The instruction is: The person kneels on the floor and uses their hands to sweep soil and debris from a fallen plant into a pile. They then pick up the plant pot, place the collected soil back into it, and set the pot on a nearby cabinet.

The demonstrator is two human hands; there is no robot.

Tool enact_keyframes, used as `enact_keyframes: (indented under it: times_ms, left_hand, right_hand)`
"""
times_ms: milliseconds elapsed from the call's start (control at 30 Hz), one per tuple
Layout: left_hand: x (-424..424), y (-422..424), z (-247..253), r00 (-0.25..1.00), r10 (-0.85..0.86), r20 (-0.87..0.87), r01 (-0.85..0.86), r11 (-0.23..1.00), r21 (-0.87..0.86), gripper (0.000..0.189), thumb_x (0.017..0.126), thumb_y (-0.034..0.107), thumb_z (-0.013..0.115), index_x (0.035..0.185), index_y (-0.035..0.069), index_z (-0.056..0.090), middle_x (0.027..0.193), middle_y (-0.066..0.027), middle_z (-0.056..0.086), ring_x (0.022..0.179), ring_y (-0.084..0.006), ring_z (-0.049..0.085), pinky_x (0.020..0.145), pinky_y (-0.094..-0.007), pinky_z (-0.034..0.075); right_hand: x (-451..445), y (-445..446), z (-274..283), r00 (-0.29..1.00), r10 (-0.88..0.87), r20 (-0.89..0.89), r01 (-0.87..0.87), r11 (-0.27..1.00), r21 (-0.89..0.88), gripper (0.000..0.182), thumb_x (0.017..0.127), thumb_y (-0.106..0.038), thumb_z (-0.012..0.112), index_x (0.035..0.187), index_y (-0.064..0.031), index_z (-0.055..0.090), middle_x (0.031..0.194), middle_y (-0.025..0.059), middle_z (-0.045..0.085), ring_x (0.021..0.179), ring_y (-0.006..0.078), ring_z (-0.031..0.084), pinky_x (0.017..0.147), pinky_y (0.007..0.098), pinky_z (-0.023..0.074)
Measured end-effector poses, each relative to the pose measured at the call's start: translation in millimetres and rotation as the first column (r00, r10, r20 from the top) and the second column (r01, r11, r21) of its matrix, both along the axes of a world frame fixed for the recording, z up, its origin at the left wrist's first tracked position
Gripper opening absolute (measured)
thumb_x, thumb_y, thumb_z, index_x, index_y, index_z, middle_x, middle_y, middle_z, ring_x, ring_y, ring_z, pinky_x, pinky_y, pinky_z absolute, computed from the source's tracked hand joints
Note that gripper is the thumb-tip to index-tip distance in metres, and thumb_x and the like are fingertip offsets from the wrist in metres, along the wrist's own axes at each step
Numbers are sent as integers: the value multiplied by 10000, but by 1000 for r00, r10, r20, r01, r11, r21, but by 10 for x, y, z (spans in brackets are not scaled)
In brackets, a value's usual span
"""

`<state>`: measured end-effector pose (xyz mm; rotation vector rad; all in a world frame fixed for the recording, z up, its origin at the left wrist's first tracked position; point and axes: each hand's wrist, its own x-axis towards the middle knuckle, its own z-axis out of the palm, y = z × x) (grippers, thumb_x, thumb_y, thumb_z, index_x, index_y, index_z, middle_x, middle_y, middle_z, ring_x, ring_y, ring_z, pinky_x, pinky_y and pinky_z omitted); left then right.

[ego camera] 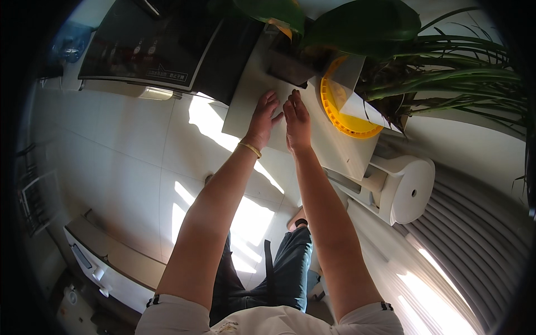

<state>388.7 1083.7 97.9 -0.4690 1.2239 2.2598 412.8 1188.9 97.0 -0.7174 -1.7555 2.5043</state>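
Both my arms reach forward over a pale cabinet top (335,142). My left hand (266,119), with a gold bangle at the wrist, is near a dark rectangular plant pot (289,69); its fingers are slightly curled and apart, and I see nothing in it. Close beside it, my right hand (297,119) has its fingers bent together near the pot's lower edge; whether it holds something small cannot be told. A round yellow plastic tray (356,127) lies right of my right hand, partly under a pale angular planter (368,106).
Long-leaved green plants (452,75) spread over the right side. A black glass-topped appliance (138,54) stands at upper left. A white plastic stool-like object (412,192) is beside the cabinet, near grey curtains (469,226). A bench-like cabinet (117,255) stands at lower left.
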Motion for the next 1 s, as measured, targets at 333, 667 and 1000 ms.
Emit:
enact_keyframes:
  times_ms: [333,667,1000]
  left_hand:
    - [132,-276,96,984,-161,-81,146,976,-158,573,932,218,558,1456,105,355,1312,-18,462,1225,-135,434,1065,-340,336]
    - [-451,-175,-55,716,-487,-500,-81,654,-752,686,882,182,602,1481,61,288,1457,-193,397,1309,-311,438,1099,-376,345]
    - [-705,21,-113,717,-581,-384,15,564,-825,680,825,99,645,1425,-12,344,1406,-236,444,1322,-361,416,1103,-396,349]
  right_hand:
    - [-563,208,1,946,-253,-204,323,659,679,520,785,-150,784,1169,12,473,1131,139,560,975,243,592,808,356,497]
    - [-575,564,-87,1000,-21,-22,30,611,791,355,850,-227,744,1059,3,572,1050,157,668,919,279,668,842,344,488]
    - [-607,719,-230,997,39,-63,48,300,953,264,885,-311,680,932,-60,610,828,134,663,800,349,615,735,410,487]
